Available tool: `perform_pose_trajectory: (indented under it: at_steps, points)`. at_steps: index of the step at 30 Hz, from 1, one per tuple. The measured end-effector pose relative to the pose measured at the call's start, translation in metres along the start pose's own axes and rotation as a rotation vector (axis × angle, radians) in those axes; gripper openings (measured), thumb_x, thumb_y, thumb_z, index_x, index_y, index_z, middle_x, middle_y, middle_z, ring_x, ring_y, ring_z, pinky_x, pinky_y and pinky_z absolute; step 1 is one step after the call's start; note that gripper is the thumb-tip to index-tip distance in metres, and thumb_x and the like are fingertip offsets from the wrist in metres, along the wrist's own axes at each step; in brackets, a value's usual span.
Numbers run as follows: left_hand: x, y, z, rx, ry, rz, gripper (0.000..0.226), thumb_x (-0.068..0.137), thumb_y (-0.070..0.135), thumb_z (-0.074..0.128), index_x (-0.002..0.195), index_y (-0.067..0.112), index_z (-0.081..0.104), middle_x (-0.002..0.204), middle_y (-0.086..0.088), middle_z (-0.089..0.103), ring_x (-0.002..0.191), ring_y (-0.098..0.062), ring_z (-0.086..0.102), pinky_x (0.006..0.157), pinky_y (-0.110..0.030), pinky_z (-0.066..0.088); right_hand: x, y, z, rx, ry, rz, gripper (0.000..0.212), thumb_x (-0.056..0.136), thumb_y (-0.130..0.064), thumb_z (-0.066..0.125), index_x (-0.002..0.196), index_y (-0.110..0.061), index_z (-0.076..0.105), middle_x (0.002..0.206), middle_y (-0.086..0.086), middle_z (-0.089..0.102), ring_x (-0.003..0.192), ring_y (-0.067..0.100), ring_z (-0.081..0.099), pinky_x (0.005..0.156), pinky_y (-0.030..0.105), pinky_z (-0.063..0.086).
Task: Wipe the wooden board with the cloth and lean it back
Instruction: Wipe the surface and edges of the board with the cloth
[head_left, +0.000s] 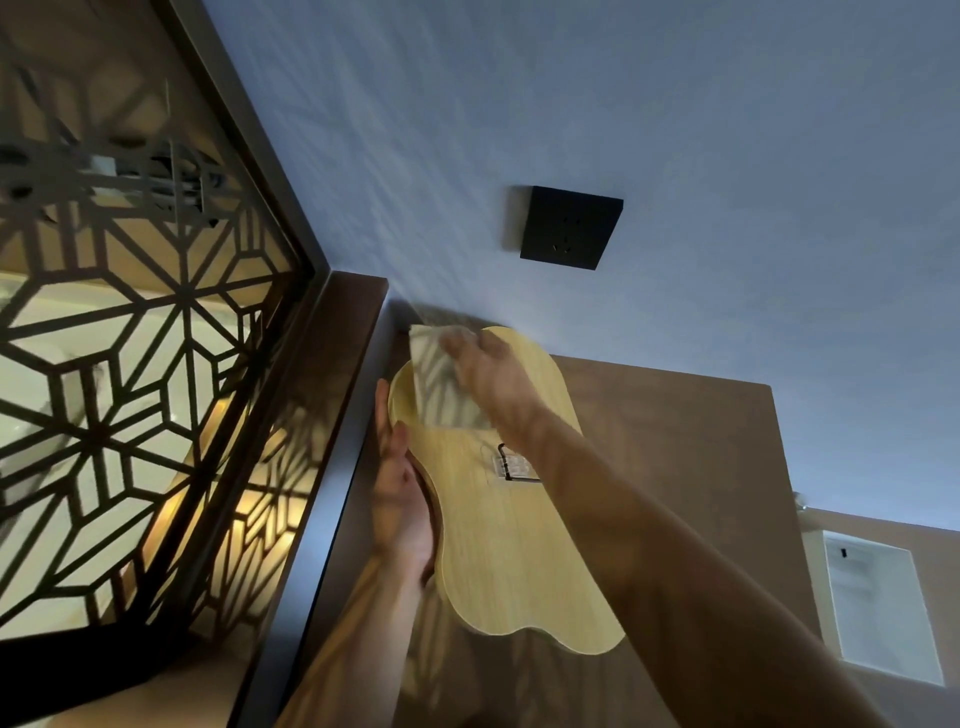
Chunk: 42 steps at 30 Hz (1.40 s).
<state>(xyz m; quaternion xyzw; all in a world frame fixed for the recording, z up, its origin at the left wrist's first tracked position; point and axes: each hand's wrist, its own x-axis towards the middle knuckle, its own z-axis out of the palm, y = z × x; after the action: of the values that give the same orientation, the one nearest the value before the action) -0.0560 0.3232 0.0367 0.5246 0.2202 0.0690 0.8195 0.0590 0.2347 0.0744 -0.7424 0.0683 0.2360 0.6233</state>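
Note:
A pale wooden board (498, 551) with wavy edges lies tilted over a brown counter, its far end near the wall. My left hand (402, 499) grips its left edge, thumb on top. My right hand (485, 371) presses a light, patterned cloth (441, 389) flat on the board's far end. A small clear hook fitting with a dark metal loop (511, 465) sits on the board's face, partly hidden by my right forearm.
A dark lattice screen (130, 364) in a brown frame stands to the left, lit from behind. A grey wall carries a black socket plate (569, 227). The brown counter (701, 431) runs right toward a white panel (878, 608).

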Motion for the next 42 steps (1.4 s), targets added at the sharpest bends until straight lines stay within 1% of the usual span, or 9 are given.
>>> perform_pose_trajectory:
  at_steps: [6, 9, 13, 15, 19, 24, 28, 32, 42]
  points:
    - [0.000, 0.000, -0.003, -0.051, -0.039, -0.040, 0.054, 0.105, 0.031, 0.037, 0.158, 0.040, 0.030, 0.159, 0.003, 0.046, 0.145, -0.023, 0.046, 0.117, -0.053, 0.035, 0.030, 0.054, -0.020, -0.133, 0.085, -0.014, 0.037, 0.102, -0.040, 0.052, 0.128, -0.013, 0.054, 0.131, 0.015, 0.060, 0.107, 0.023, 0.059, 0.082, 0.026, 0.049]
    - [0.002, -0.003, -0.005, 0.009, -0.022, -0.008, 0.057, 0.103, 0.035, 0.039, 0.158, 0.040, 0.029, 0.156, 0.014, 0.047, 0.143, -0.013, 0.048, 0.118, -0.044, 0.036, 0.041, 0.091, -0.061, -1.156, 0.216, -0.259, 0.059, 0.103, -0.010, 0.038, 0.156, -0.002, 0.015, 0.163, 0.016, 0.020, 0.132, 0.032, 0.041, 0.098, 0.036, 0.040]
    - [0.005, -0.007, -0.007, 0.022, -0.031, 0.016, 0.062, 0.098, 0.036, 0.040, 0.159, 0.039, 0.027, 0.158, 0.013, 0.045, 0.141, -0.009, 0.049, 0.112, -0.036, 0.041, 0.051, 0.128, -0.108, -0.535, 0.410, 0.067, 0.058, 0.103, -0.043, 0.043, 0.147, -0.008, 0.033, 0.139, 0.024, 0.049, 0.118, 0.038, 0.055, 0.094, 0.044, 0.048]
    - [0.007, -0.009, -0.007, 0.021, -0.043, 0.028, 0.063, 0.098, 0.035, 0.040, 0.159, 0.038, 0.027, 0.158, 0.011, 0.045, 0.139, -0.008, 0.051, 0.105, -0.033, 0.045, 0.046, 0.131, -0.125, -0.695, 0.465, 0.125, 0.055, 0.098, -0.055, 0.048, 0.125, -0.007, 0.046, 0.120, 0.022, 0.062, 0.104, 0.039, 0.061, 0.084, 0.046, 0.050]
    - [0.005, -0.008, -0.006, 0.023, -0.054, 0.037, 0.078, 0.090, 0.042, 0.059, 0.160, 0.035, 0.024, 0.154, 0.017, 0.047, 0.135, -0.002, 0.054, 0.100, -0.027, 0.054, 0.045, 0.117, -0.129, -0.830, 0.492, 0.013, 0.039, 0.095, -0.049, 0.058, 0.095, -0.016, 0.036, 0.095, 0.015, 0.070, 0.074, 0.034, 0.059, 0.063, 0.036, 0.040]
    - [0.005, -0.005, -0.005, 0.059, -0.051, 0.025, 0.088, 0.080, 0.014, 0.065, 0.151, 0.051, 0.030, 0.157, 0.005, 0.042, 0.140, -0.020, 0.049, 0.114, -0.054, 0.043, 0.027, 0.065, -0.046, -0.340, 0.215, -0.238, 0.044, 0.083, -0.063, 0.064, 0.079, -0.023, 0.045, 0.071, -0.008, 0.062, 0.059, 0.010, 0.058, 0.056, 0.029, 0.046]
    - [0.001, -0.005, -0.004, 0.070, -0.033, 0.017, 0.095, 0.076, 0.008, 0.062, 0.156, 0.044, 0.027, 0.155, 0.004, 0.046, 0.138, -0.020, 0.051, 0.112, -0.055, 0.045, 0.027, 0.074, -0.024, -0.439, 0.106, -0.270, 0.039, 0.089, -0.065, 0.058, 0.085, -0.028, 0.048, 0.078, -0.012, 0.062, 0.064, 0.001, 0.059, 0.052, 0.013, 0.040]
    - [-0.004, -0.007, -0.009, 0.057, -0.007, 0.007, 0.096, 0.071, 0.008, 0.063, 0.154, 0.044, 0.030, 0.152, 0.013, 0.045, 0.132, -0.009, 0.054, 0.104, -0.043, 0.051, 0.033, 0.115, -0.063, -0.721, 0.162, -0.025, 0.041, 0.100, -0.043, 0.051, 0.138, -0.030, 0.043, 0.139, 0.001, 0.055, 0.096, 0.011, 0.055, 0.073, 0.025, 0.039]
    - [-0.019, -0.018, -0.026, 0.121, -0.020, 0.020, 0.093, 0.073, 0.007, 0.061, 0.154, 0.042, 0.032, 0.133, 0.027, 0.059, 0.121, 0.003, 0.061, 0.090, -0.023, 0.054, 0.025, 0.124, -0.122, -0.771, 0.470, 0.001, 0.045, 0.093, -0.051, 0.062, 0.108, -0.010, 0.049, 0.101, 0.014, 0.070, 0.090, 0.036, 0.066, 0.067, 0.036, 0.046]
